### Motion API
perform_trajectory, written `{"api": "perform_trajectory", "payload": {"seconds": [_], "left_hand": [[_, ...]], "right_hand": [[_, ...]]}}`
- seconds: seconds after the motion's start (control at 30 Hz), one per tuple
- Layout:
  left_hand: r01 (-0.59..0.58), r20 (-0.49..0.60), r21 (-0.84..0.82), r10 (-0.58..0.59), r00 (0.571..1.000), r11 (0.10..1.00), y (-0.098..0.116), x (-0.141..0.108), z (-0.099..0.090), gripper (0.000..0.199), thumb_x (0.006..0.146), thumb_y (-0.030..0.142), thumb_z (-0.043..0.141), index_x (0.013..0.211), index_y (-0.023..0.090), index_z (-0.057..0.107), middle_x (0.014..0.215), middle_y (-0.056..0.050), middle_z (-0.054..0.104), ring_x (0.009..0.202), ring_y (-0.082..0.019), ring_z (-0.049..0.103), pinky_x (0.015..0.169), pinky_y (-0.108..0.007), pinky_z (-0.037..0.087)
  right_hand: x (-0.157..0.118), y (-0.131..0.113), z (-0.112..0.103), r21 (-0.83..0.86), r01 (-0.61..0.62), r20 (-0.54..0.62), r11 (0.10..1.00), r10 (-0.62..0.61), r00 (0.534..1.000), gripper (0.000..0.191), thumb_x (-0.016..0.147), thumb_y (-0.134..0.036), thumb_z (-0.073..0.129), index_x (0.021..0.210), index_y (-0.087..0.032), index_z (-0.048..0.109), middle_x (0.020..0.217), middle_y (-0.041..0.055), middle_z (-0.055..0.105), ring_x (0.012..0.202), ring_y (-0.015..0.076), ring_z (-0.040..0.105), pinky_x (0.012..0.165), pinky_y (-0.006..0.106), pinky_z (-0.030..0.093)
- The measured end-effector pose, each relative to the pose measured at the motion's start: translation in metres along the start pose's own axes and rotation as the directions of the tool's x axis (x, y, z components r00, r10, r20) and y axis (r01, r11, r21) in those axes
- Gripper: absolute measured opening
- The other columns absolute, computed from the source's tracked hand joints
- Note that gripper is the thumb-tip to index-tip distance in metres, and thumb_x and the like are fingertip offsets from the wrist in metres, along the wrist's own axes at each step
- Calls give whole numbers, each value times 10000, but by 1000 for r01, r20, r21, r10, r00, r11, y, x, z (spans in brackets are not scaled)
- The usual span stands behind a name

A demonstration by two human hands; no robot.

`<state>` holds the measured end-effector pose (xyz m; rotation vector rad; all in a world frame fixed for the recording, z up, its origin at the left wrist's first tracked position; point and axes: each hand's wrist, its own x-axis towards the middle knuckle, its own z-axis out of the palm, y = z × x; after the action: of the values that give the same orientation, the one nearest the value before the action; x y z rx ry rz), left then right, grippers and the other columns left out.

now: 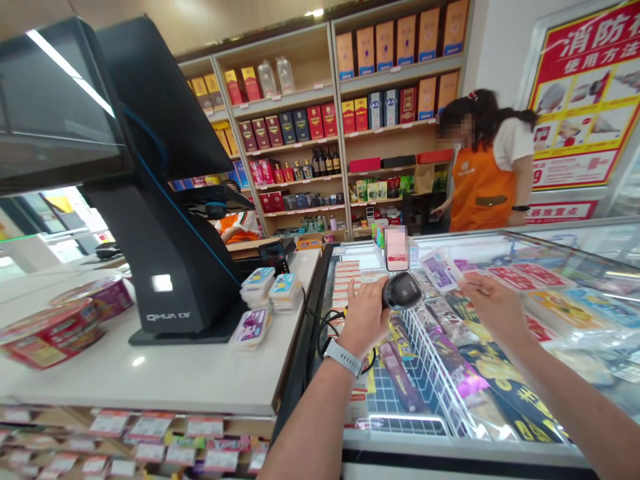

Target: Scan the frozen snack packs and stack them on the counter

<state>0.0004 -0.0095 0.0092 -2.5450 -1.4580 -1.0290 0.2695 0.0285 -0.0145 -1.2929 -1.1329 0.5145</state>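
My left hand grips a black handheld barcode scanner, its head pointing up and to the right. My right hand reaches out over the glass-topped chest freezer, its fingertips at the lower corner of a purple-and-white packet. The packet is tilted and seems held up by those fingers. Between the scanner and the packet stands a blurred pink-and-white flat item, touched by neither hand. Its exact kind is hidden by the blur.
A black checkout terminal stands on the white counter, with stacked packets beside it. A person in an orange apron stands beyond the freezer. Shelves of boxes and bottles fill the back wall.
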Motion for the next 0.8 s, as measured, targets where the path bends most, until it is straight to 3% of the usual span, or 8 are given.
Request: {"api": "perform_trajectory", "payload": {"seconds": [0.5,0.8], "left_hand": [[14,-5,3,-14,1000,1000,-2,1,1,596,842,139,516,1427,192,411,1395,-104,580,1302,-259,502,1215,-581,125],[-13,-25,33,14,1000,999,-6,3,5,593,827,152,517,1414,180,434,1368,-129,600,1288,-279,530,1197,-582,169]], "right_hand": [[-3,4,-4,97,-23,10,995,22,1000,442,630,-519,738,913,-184,681,745,66,731,737,279,723,568,362,577],[-10,-7,-12,80,17,-5,997,-17,1000,456,707,-522,692,986,-161,696,833,97,754,778,273,727,527,306,550]]}}
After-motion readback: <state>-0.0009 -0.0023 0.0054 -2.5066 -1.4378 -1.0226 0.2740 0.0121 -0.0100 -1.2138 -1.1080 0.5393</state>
